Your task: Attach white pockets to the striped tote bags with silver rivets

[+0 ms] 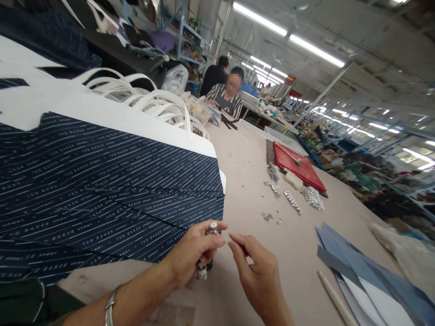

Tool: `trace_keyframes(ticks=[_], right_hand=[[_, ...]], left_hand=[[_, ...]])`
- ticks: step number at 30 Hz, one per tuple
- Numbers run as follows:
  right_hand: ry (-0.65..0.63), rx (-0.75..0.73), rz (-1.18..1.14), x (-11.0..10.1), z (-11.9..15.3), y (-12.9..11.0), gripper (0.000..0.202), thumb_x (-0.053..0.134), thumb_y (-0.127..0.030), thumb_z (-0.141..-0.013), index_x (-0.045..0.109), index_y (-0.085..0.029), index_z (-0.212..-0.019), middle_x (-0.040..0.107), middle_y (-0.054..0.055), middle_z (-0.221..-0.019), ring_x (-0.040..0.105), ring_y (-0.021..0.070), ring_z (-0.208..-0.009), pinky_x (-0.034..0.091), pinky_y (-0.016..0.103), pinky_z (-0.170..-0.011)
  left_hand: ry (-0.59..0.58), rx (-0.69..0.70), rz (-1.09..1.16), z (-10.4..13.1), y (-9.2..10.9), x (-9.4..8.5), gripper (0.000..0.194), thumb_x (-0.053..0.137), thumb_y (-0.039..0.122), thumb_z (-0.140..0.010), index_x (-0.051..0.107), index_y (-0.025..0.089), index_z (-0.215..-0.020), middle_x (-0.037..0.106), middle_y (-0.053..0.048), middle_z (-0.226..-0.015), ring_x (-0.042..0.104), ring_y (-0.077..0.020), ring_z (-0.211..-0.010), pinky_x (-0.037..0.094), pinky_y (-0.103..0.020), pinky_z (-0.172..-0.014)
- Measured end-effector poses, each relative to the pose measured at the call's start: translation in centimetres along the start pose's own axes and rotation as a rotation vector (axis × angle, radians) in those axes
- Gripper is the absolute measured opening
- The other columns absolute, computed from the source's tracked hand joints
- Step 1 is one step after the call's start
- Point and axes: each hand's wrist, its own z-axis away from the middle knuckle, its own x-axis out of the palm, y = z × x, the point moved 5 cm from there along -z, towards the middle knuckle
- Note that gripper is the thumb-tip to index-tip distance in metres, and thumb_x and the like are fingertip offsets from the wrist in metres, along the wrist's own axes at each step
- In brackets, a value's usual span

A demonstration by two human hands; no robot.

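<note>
My left hand is closed around a silver metal piece, whose round top pokes out above the fingers and whose lower end shows beneath them. Its exact kind is unclear. Just to the right, my right hand has thumb and forefinger brought together in a pinch; anything between them is too small to make out. The hands are close but apart. Beside my left hand, dark blue fabric pieces with light slanted stripes and printed lettering lie layered on the table.
White looped straps line the far side of the fabric. Beyond are loose metal bits, silver strips and a hammer on a red board. Blue-grey sheets lie right. A co-worker sits across the table.
</note>
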Motion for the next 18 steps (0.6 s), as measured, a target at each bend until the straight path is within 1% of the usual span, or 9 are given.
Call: trace_keyframes(ticks=[2,3,6,9,11,13,15,16,18], right_hand=[[0.006,0.044,-0.074,0.5,-0.2,0.6,0.017,0.052,-0.026,-0.092,0.068,-0.021,-0.097,0.069,0.003,-0.079,0.063,0.0138,-0.064,0.049,0.022,-0.063],[-0.003,0.062,-0.113,1.0,-0.4,0.9,0.018,0.052,-0.028,-0.092,0.069,-0.021,-0.095,0.069,0.003,-0.077,0.062,0.0136,-0.063,0.049,0.022,-0.062],[-0.038,0.127,-0.241,2.9,-1.7,1.2,0.018,0.058,-0.034,-0.088,0.07,-0.02,-0.089,0.068,0.003,-0.071,0.061,0.0144,-0.061,0.049,0.022,-0.06],[-0.104,0.224,-0.348,4.7,-4.3,1.0,0.019,0.061,-0.036,-0.083,0.067,-0.019,-0.078,0.065,0.001,-0.066,0.059,0.014,-0.058,0.048,0.022,-0.055],[-0.164,0.307,-0.412,5.8,-6.6,0.8,0.022,0.058,-0.036,-0.084,0.065,-0.018,-0.073,0.061,0.0,-0.062,0.056,0.0127,-0.054,0.046,0.021,-0.05],[-0.187,0.378,-0.458,6.8,-9.3,1.1,0.021,0.058,-0.033,-0.082,0.064,-0.017,-0.07,0.058,-0.002,-0.057,0.054,0.012,-0.05,0.046,0.021,-0.047],[-0.173,0.413,-0.47,8.0,-12.3,1.8,0.015,0.059,-0.029,-0.08,0.065,-0.016,-0.073,0.056,-0.003,-0.055,0.054,0.012,-0.049,0.046,0.021,-0.045],[-0.158,0.421,-0.468,8.5,-13.9,2.3,0.014,0.059,-0.026,-0.08,0.067,-0.016,-0.077,0.057,-0.003,-0.056,0.055,0.0119,-0.05,0.047,0.021,-0.045],[-0.127,0.434,-0.459,9.6,-17.3,3.6,0.018,0.053,-0.024,-0.084,0.068,-0.014,-0.089,0.06,-0.002,-0.064,0.056,0.0112,-0.05,0.047,0.022,-0.044]], left_hand=[[0.04,0.045,-0.065,0.2,1.7,-0.9,0.044,0.074,0.027,-0.062,0.059,0.014,-0.101,0.039,0.011,-0.055,0.026,-0.0017,-0.041,0.017,-0.018,-0.039],[0.066,0.081,-0.096,0.3,2.9,-1.5,0.043,0.075,0.026,-0.06,0.059,0.015,-0.099,0.037,0.012,-0.054,0.024,-0.0012,-0.04,0.016,-0.018,-0.038],[0.198,0.205,-0.213,0.5,7.5,-4.1,0.042,0.078,0.029,-0.056,0.06,0.015,-0.091,0.035,0.013,-0.051,0.021,-0.001,-0.038,0.014,-0.017,-0.036],[0.344,0.31,-0.277,1.0,12.2,-6.9,0.038,0.077,0.037,-0.056,0.059,0.016,-0.082,0.033,0.013,-0.048,0.02,-0.0011,-0.037,0.013,-0.017,-0.034],[0.419,0.373,-0.283,1.5,14.7,-8.6,0.039,0.075,0.043,-0.059,0.057,0.016,-0.08,0.035,0.012,-0.048,0.02,-0.0012,-0.037,0.014,-0.016,-0.034],[0.489,0.432,-0.288,2.2,16.5,-10.2,0.041,0.074,0.046,-0.059,0.058,0.015,-0.083,0.038,0.011,-0.051,0.022,-0.0009,-0.038,0.015,-0.014,-0.034],[0.565,0.46,-0.328,3.0,17.7,-12.0,0.045,0.074,0.047,-0.059,0.061,0.014,-0.087,0.037,0.011,-0.052,0.021,-0.0006,-0.038,0.013,-0.013,-0.035],[0.604,0.462,-0.365,3.3,18.0,-13.0,0.047,0.074,0.048,-0.059,0.062,0.014,-0.089,0.035,0.011,-0.05,0.021,-0.0009,-0.038,0.012,-0.013,-0.035],[0.682,0.464,-0.443,4.0,18.4,-14.9,0.049,0.075,0.051,-0.059,0.064,0.014,-0.09,0.029,0.012,-0.047,0.02,-0.0018,-0.037,0.012,-0.013,-0.035]])
